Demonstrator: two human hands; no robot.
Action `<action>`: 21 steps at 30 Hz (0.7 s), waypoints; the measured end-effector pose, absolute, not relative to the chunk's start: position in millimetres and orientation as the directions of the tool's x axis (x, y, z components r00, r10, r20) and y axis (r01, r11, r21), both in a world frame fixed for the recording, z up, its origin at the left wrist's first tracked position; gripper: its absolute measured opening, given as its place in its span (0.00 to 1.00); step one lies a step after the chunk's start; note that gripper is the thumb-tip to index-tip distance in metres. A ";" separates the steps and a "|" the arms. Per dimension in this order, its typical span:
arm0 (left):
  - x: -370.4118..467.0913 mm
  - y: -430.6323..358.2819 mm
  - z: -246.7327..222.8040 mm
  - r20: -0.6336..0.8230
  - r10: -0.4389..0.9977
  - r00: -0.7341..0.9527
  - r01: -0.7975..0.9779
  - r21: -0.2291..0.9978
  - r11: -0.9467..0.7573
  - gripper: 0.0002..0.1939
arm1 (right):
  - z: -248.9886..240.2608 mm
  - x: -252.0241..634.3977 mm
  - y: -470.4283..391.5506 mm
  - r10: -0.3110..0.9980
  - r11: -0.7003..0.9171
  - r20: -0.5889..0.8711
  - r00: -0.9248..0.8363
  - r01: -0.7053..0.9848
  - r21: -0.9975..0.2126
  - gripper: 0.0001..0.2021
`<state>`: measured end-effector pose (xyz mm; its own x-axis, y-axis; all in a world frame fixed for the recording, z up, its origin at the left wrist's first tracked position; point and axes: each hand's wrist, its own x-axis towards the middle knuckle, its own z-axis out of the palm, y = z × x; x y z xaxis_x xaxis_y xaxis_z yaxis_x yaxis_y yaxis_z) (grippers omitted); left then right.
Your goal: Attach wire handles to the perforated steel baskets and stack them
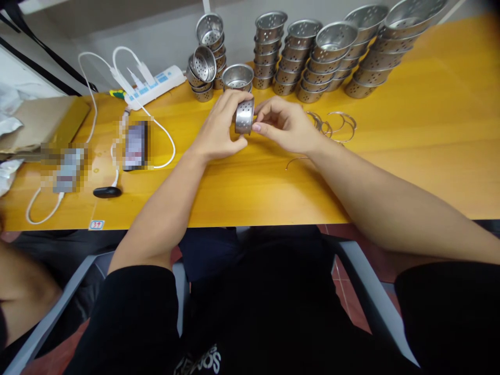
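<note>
A small perforated metal cup [244, 116] is tipped on its side above the table, gripped between the thumb and fingers of my left hand [222, 125]. My right hand [287, 124] is at the cup's right edge, its thumb and forefinger pinched together; whatever is between them is too small to make out. Behind my hands stands another metal cup [238, 77]. Several thin wire rings [341, 127] lie on the table behind my right wrist, and one thin curved wire [297, 159] shows beside the forearm.
Stacks of perforated cups [266, 49] line the back of the yellow table [242, 192]. At the left are a white power strip [158, 87] with cables, two phones, a black oval object [107, 192] and a cardboard package [39, 120]. Another person's arm [23, 291] shows at lower left.
</note>
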<state>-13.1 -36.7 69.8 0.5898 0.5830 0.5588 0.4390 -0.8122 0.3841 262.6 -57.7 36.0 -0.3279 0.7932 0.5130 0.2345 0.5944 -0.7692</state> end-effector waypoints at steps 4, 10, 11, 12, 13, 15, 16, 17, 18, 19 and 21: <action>-14.5 -32.3 63.3 0.544 0.577 0.609 0.410 0.406 -0.817 0.44 | 35.3 263.0 -54.1 0.830 0.517 0.458 -0.317 0.129 -0.846 0.44; -13.9 -23.5 53.6 0.602 0.462 0.651 0.309 0.347 -0.886 0.47 | 42.4 274.1 -56.1 0.823 0.483 0.407 -0.397 0.112 -0.868 0.39; -13.4 -23.6 54.2 0.593 0.465 0.657 0.315 0.344 -0.885 0.48 | 42.4 275.4 -55.6 0.817 0.490 0.408 -0.408 0.117 -0.864 0.38; -13.0 -24.1 55.4 0.575 0.482 0.661 0.336 0.347 -0.876 0.48 | 42.0 276.2 -54.7 0.812 0.499 0.414 -0.410 0.122 -0.858 0.38; -12.5 -25.0 56.9 0.554 0.507 0.661 0.364 0.354 -0.862 0.47 | 41.1 276.3 -53.7 0.809 0.513 0.428 -0.404 0.127 -0.849 0.37; -11.9 -27.0 60.3 0.526 0.548 0.650 0.405 0.371 -0.836 0.44 | 39.3 275.5 -51.3 0.799 0.550 0.472 -0.372 0.134 -0.825 0.37; -11.8 -27.9 61.9 0.526 0.556 0.644 0.409 0.377 -0.831 0.43 | 38.7 275.0 -50.2 0.793 0.567 0.495 -0.355 0.133 -0.813 0.37; -11.8 -28.6 63.1 0.530 0.553 0.643 0.404 0.378 -0.833 0.42 | 38.7 274.8 -49.3 0.787 0.579 0.512 -0.345 0.129 -0.805 0.37; -12.1 -29.0 64.2 0.535 0.548 0.644 0.397 0.379 -0.836 0.42 | 39.2 275.1 -48.7 0.782 0.586 0.519 -0.345 0.125 -0.801 0.36; -12.5 -29.2 64.9 0.536 0.543 0.647 0.390 0.379 -0.839 0.42 | 40.1 276.0 -48.2 0.779 0.589 0.519 -0.353 0.124 -0.799 0.35; -14.0 -28.7 65.7 0.537 0.535 0.652 0.379 0.380 -0.844 0.43 | 42.9 280.4 -47.7 0.777 0.596 0.521 -0.354 0.144 -0.790 0.33</action>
<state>-14.0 -28.7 65.7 0.6525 0.5345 0.5372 0.3788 -0.8440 0.3797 280.4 -47.7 42.9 -0.3543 0.7766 0.5209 0.1439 0.5957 -0.7902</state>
